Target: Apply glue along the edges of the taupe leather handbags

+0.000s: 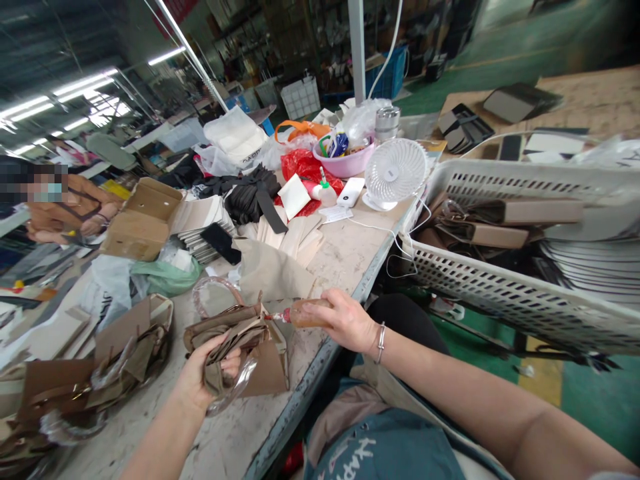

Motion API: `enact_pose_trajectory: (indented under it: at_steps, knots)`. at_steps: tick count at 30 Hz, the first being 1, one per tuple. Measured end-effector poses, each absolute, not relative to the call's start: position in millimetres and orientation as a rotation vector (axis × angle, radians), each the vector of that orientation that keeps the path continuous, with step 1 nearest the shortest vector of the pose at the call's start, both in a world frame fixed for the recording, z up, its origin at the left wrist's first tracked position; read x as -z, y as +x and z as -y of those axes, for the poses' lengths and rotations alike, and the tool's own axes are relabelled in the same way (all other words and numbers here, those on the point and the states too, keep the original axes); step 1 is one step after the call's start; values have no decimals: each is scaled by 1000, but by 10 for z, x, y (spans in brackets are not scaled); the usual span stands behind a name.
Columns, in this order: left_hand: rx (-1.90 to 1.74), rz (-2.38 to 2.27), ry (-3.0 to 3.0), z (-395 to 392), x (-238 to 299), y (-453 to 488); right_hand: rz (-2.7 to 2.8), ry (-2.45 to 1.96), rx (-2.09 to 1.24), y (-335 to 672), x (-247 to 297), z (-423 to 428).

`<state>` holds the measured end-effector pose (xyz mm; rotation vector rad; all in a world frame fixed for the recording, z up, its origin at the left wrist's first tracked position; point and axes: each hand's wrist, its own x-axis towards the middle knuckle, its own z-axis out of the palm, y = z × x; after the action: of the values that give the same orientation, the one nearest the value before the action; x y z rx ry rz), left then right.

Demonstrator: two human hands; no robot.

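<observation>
Left hand (197, 375): clamping its fingers on gathered folds of an olive-brown bag (273, 373), which is lying on the table (345, 257) close to the near edge.
Right hand (349, 321): wrapping its fingers round an amber bottle (307, 313), whose reddish tip is pointing at the bag's upper edge; cannot tell whether it is touching.
Squeeze risk: too firm a press could be putting out more than the seam is needing, marking the outer face; the contents are not showing clearly.
Fold risk: a slackening left grip could be letting the soft layers spring up and smear against the tip.
Handle risk: the clear-wrapped handle (243, 385) is looping near the left hand and could be snagging.
Bag feel: limp cloth is bunching above a flat, smooth brown panel, probably stiffer.
Left of it: similar bags (60, 387) are slumping together, their plastic wrapping shining.
Beyond: a matte beige sheet (273, 270) is lying creased before pale flat strips (295, 233).
Right side: a perforated white crate (480, 273) is holding boxy, smooth-faced pieces.
Farther: a round, ribbed white fan (397, 170) is standing at the table's edge.
</observation>
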<state>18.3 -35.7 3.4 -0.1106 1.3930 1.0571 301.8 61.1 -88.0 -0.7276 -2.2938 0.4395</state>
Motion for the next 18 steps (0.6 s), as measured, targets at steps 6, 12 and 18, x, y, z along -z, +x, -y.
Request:
enact_pose_trajectory:
  at_steps: [6,12,18]
  knots:
    - [-1055,-1367,-100,352,-39,191,2293,-756,-404,3045,796,-625]
    - [-1046,-1365,-100,353,-64,186,2218,-744,-832,3039,877,-582]
    - [-1050,-1322,-141,389,-92,156,1748,-827,-1439,3124,1034,-456]
